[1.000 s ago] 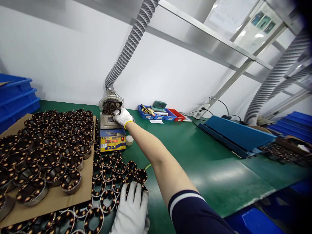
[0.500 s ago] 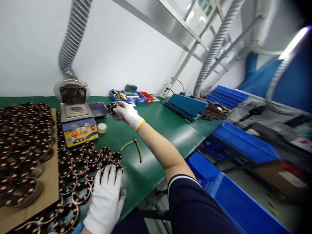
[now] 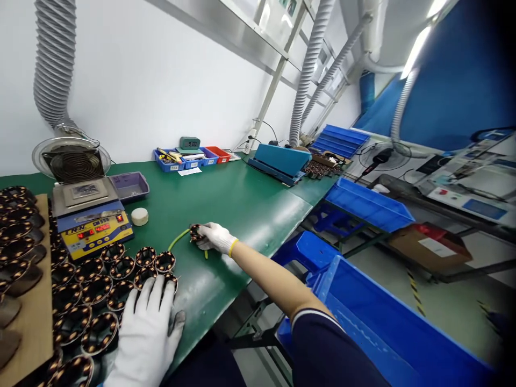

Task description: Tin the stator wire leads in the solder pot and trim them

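Observation:
My right hand (image 3: 217,238), in a white glove with a yellow cuff edge, grips a small black ring with copper-coloured spots (image 3: 194,232), which looks like a motor stator. It is over the green-handled pliers (image 3: 178,239), covering their middle. My left hand (image 3: 147,328), also white-gloved, lies with fingers stretched out across the near end of a group of similar stator rings (image 3: 97,289). Its fingertips cover part of a few of them. Behind the group is a yellow and blue digital scale (image 3: 94,230) with red digits and a metal pan.
A wooden board (image 3: 40,301) bears more rings at the left. Beyond the scale are a fan (image 3: 74,164), a purple tray (image 3: 131,183) and a round white object (image 3: 140,216). Small bins (image 3: 175,165) stand by the wall. Blue bins (image 3: 387,322) flank the green table's right edge.
My right hand has brought the ring nearer, from beside the purple tray down to the pliers. My left hand still rests on the rings. The view has swung to the right.

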Demonstrator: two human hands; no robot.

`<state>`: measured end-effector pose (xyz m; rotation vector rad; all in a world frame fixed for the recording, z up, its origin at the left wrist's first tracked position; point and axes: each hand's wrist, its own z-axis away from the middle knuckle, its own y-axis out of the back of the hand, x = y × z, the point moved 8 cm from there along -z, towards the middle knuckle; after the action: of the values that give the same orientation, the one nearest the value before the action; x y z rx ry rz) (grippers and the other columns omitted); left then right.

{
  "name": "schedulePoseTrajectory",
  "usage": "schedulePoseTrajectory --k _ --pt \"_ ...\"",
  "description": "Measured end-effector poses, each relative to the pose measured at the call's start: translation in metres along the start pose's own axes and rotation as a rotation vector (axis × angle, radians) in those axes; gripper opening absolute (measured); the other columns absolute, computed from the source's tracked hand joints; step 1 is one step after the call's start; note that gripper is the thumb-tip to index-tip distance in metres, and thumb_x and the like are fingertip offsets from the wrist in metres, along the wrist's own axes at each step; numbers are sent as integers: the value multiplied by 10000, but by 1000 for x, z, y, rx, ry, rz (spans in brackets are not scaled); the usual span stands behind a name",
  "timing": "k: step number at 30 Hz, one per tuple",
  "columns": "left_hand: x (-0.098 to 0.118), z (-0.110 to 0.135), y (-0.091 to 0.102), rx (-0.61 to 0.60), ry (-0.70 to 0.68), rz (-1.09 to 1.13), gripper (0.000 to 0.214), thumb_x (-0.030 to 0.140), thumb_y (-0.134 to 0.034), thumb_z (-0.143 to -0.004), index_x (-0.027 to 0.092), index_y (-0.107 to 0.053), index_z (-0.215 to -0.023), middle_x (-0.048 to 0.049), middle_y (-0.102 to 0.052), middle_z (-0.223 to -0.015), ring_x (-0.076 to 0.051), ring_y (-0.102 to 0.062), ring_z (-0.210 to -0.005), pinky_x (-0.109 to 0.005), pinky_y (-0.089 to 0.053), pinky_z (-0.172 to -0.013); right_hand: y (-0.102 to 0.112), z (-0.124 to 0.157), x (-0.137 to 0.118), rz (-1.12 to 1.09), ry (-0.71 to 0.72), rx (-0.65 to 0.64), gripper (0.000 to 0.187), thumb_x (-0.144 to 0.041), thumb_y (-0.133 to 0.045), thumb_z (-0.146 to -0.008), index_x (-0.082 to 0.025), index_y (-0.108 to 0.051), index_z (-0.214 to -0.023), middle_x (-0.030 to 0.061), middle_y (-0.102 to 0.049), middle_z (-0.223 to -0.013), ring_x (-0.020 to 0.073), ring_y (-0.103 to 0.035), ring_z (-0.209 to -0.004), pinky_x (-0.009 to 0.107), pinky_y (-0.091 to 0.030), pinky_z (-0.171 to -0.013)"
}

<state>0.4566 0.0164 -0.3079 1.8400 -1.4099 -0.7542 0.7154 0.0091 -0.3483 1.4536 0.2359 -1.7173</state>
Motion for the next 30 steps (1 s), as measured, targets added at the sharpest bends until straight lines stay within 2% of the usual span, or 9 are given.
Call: schedulePoseTrajectory --k 4,7,12,16,20,23,24,27,30 --pt "3 -2 3 15 -24 -27 488 309 -578 -810 55 -567 -1227 -227 -576 -1253 -384 -509 -1153 -556 -372 -977 -52 -33 -22 -232 -24 -204 91 -286 -582 -764 -210 -605 -808 35 -686 -722 181 -686 -666 261 -580 -626" --pt "3 -3 4 -13 -10 -34 479 312 -581 -820 70 -563 -1234 -215 -568 -1273 -374 -507 -1165 -547 -377 -988 -62 -46 -40 -308 6 -240 127 -282 -619 -739 -197 -604 -833 35 -684 -722 176 -670 -627 275 -580 -622" --pt "2 -2 0 -100 33 -19 499 321 -569 -839 81 -544 -1276 -207 -544 -1318 -363 -485 -1211 -541 -355 -1027 -15 -49 -22 -215 -11 -104 167 -348 -581 -793 -190 -621 -828 35 -674 -708 160 -634 -560 263 -551 -585" --pt "1 -1 -2 -139 64 -1 487 334 -555 -856 83 -555 -1274 -205 -537 -1331 -370 -475 -1226 -548 -351 -1031 24 -36 6 153 -69 -81 264 -398 -545 -811 -177 -649 -711 47 -631 -585 200 -627 -525 302 -523 -608" --pt "1 -2 0 -131 67 16 470 333 -558 -857 80 -568 -1254 -206 -541 -1325 -370 -480 -1219 -544 -366 -1022 42 -6 -13 715 100 47 347 -470 -544 -818 -211 -710 -980 102 -683 -1001 300 -668 -887 387 -493 -824" --pt "3 -2 0 -117 62 15 472 323 -558 -856 66 -560 -1252 -206 -544 -1323 -363 -484 -1216 -541 -366 -1028 33 40 -48 772 361 240 475 -429 -566 -817 -257 -580 -1259 97 -508 -1339 307 -594 -1080 412 -462 -913" --pt "3 -2 0 -111 65 13 461 316 -555 -858 63 -563 -1244 -204 -549 -1318 -356 -488 -1213 -536 -365 -1033 19 58 -58 756 486 201 470 -376 -550 -826 -277 -551 -1285 72 -488 -1357 281 -585 -1098 391 -461 -925" --pt "-1 -7 0 -98 117 3 346 271 -538 -866 82 -615 -1146 -186 -572 -1292 -336 -504 -1198 -514 -373 -1037 -38 110 -62 788 751 -149 463 -248 -528 -814 -299 -551 -1273 35 -528 -1293 237 -585 -1084 344 -491 -889" --pt "-5 -16 -4 -152 171 -5 197 224 -540 -846 120 -668 -955 -177 -577 -1282 -366 -475 -1230 -543 -365 -1035 -54 136 -44 756 691 -175 481 -243 -531 -818 -279 -533 -1298 62 -546 -1267 260 -597 -1040 388 -514 -854"
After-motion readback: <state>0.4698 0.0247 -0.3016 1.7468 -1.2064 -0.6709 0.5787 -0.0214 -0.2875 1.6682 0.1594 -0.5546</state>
